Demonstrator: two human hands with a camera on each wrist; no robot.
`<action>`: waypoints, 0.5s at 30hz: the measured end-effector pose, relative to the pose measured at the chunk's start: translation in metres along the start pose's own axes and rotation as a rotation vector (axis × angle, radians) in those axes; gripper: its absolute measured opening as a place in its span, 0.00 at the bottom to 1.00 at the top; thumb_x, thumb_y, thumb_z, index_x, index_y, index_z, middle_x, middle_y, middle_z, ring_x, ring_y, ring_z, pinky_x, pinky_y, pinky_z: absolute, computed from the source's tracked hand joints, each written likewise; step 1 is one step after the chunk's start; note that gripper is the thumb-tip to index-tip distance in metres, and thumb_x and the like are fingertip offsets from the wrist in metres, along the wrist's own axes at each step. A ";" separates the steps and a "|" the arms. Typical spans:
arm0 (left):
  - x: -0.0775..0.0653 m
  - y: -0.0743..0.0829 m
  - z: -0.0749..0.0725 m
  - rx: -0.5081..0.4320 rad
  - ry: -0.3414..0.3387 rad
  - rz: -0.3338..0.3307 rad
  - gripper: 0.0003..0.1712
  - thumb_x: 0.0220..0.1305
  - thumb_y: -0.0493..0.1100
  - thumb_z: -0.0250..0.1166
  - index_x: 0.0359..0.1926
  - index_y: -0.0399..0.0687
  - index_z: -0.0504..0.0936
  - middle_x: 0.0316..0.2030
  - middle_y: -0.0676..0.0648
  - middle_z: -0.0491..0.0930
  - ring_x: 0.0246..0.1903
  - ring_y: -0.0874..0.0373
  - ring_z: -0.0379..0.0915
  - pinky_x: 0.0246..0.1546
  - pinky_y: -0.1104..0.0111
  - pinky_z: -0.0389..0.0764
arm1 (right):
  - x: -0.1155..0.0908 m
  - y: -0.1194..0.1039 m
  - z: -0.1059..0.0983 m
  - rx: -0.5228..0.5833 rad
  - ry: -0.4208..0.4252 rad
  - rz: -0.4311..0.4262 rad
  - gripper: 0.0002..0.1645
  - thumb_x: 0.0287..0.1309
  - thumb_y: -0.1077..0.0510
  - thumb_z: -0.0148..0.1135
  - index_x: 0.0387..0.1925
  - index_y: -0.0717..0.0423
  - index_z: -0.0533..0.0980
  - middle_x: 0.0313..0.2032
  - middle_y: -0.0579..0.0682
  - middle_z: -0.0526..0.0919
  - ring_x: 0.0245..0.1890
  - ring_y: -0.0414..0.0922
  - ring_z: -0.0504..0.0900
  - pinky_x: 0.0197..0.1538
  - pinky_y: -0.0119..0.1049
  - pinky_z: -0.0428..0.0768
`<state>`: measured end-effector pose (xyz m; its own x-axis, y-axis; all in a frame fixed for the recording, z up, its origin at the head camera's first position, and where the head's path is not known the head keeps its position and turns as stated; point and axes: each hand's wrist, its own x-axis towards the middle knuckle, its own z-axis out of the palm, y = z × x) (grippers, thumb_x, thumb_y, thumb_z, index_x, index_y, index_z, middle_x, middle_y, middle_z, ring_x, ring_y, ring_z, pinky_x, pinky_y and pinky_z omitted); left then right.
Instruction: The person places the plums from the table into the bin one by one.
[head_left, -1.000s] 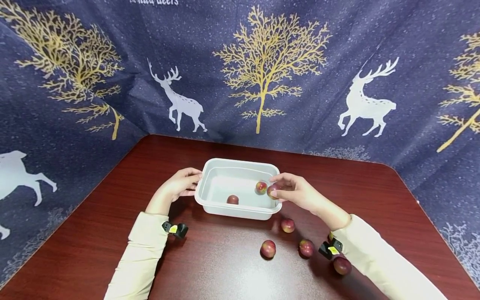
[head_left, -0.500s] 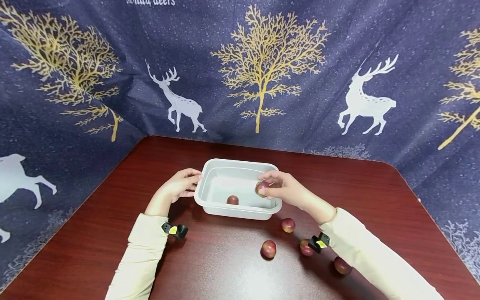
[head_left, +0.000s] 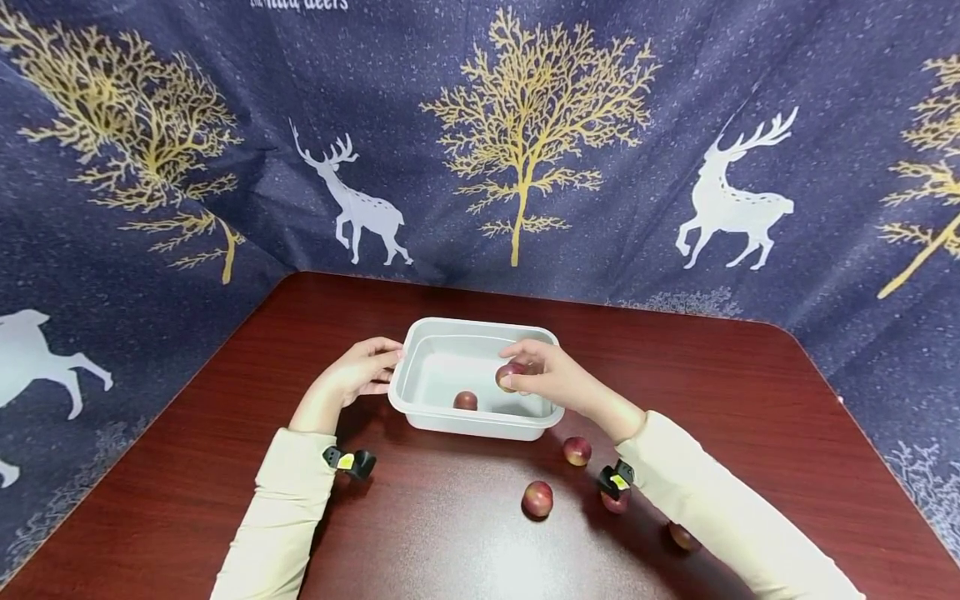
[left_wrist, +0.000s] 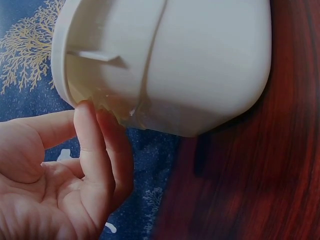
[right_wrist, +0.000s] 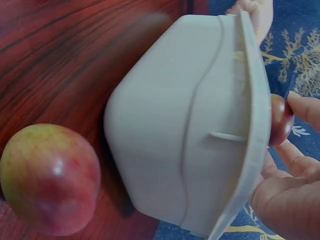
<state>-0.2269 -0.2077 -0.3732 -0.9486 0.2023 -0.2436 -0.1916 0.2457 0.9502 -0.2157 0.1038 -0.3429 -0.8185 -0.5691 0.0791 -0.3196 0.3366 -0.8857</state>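
A white plastic tub (head_left: 472,423) stands on the table. My left hand (head_left: 366,367) grips its left rim; in the left wrist view, fingertips (left_wrist: 86,112) meet the rim from outside. Over the tub's right half, my right hand (head_left: 547,375) pinches a reddish plum (head_left: 510,377) between thumb and fingers. The right wrist view shows this plum (right_wrist: 281,120) just beyond the rim. Another plum (head_left: 466,401) lies inside near the front wall. Any plum beneath my right hand is hidden.
Several plums lie right of and in front of the tub: one plum (head_left: 577,451) near its corner, another plum (head_left: 537,499) closer, others partly under my right forearm. A dark red table (head_left: 420,525) meets a blue deer-print cloth (head_left: 450,167) behind.
My right hand has moved left over the tub, carrying the plum farther inside. The plum seen in the tub's right half is now hidden behind that hand. My left hand stays put.
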 end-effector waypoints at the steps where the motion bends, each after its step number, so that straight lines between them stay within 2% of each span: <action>1: 0.000 0.000 0.000 -0.001 0.000 -0.002 0.24 0.71 0.41 0.51 0.61 0.30 0.63 0.35 0.50 0.76 0.29 0.65 0.76 0.33 0.73 0.81 | 0.001 0.001 0.001 -0.031 0.003 -0.008 0.23 0.57 0.63 0.63 0.53 0.68 0.71 0.42 0.62 0.80 0.37 0.47 0.81 0.41 0.37 0.79; 4: 0.000 -0.001 0.000 -0.001 0.000 -0.004 0.24 0.71 0.41 0.51 0.61 0.30 0.63 0.35 0.50 0.76 0.29 0.65 0.76 0.33 0.73 0.81 | 0.005 0.006 0.004 -0.108 0.013 -0.033 0.23 0.56 0.62 0.64 0.52 0.68 0.72 0.42 0.62 0.80 0.41 0.47 0.80 0.44 0.35 0.77; 7: 0.001 -0.001 0.000 0.002 0.003 -0.009 0.23 0.71 0.41 0.51 0.61 0.30 0.63 0.36 0.49 0.76 0.30 0.65 0.76 0.34 0.72 0.81 | 0.008 0.008 0.007 -0.135 0.013 -0.053 0.23 0.55 0.63 0.64 0.52 0.70 0.72 0.42 0.61 0.80 0.42 0.48 0.80 0.46 0.36 0.77; 15: 0.003 -0.003 -0.001 -0.003 0.005 -0.005 0.22 0.71 0.40 0.50 0.61 0.30 0.63 0.35 0.49 0.76 0.30 0.64 0.77 0.34 0.72 0.81 | 0.013 0.011 0.012 -0.181 0.004 -0.126 0.23 0.52 0.66 0.65 0.49 0.72 0.71 0.37 0.62 0.82 0.33 0.40 0.78 0.37 0.29 0.76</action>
<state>-0.2299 -0.2085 -0.3762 -0.9487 0.1965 -0.2477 -0.1974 0.2440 0.9495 -0.2243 0.0909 -0.3575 -0.7685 -0.6122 0.1861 -0.4995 0.3922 -0.7725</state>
